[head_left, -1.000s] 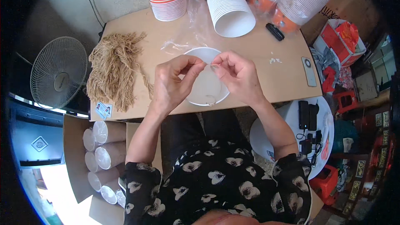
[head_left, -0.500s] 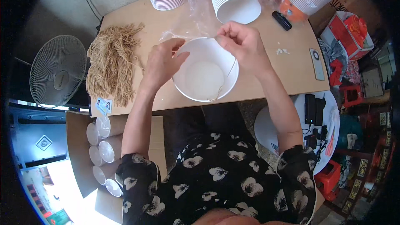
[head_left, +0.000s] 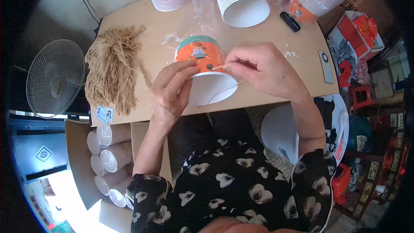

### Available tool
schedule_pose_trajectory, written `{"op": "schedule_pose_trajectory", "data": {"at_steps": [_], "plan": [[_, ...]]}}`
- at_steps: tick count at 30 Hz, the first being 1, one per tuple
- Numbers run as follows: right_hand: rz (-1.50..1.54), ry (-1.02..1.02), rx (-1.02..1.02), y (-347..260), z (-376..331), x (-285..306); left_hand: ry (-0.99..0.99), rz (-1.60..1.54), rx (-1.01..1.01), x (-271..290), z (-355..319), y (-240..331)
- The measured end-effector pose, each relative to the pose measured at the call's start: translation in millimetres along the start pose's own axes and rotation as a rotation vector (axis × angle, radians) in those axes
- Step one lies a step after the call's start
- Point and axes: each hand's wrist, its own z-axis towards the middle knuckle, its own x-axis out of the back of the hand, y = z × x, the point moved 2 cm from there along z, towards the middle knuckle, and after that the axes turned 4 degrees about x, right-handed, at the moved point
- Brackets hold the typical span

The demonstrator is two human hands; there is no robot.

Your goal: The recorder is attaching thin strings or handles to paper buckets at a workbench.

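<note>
An orange printed paper bucket lies tipped on the table before me, its white mouth turned toward me and its green base away. My left hand grips the bucket by its left side and rim, thumb below and fingers on the printed wall. At the bucket's right side my right hand pinches a thin cord, close to the wall just above the rim. Part of the cord crosses the white mouth. Where it passes through the wall is too small to make out.
Left on the table lies a bundle of tan cords. Nested bucket stacks and a crumpled clear bag stand behind. A black marker-like object and a phone-like slab lie right. A carton of wrapped cups and a fan stand left.
The bucket has turned from mouth up to tipped toward me, showing its orange wall. My left hand has closed on it; my right hand has moved down and right, pinching the cord outside.
</note>
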Motion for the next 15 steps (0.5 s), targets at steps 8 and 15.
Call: {"op": "schedule_pose_trajectory", "data": {"at_steps": [8, 15], "plan": [[-0.068, -0.133, -0.077, 8.1, 4.4, -9.3, -0.025, 0.176, -0.22, -3.9, -9.7, 9.1], [-0.066, -0.149, 0.022, 2.4, 3.2, -18.6, -0.117, 0.265, -0.18, -3.1, -11.6, 12.2]]}}
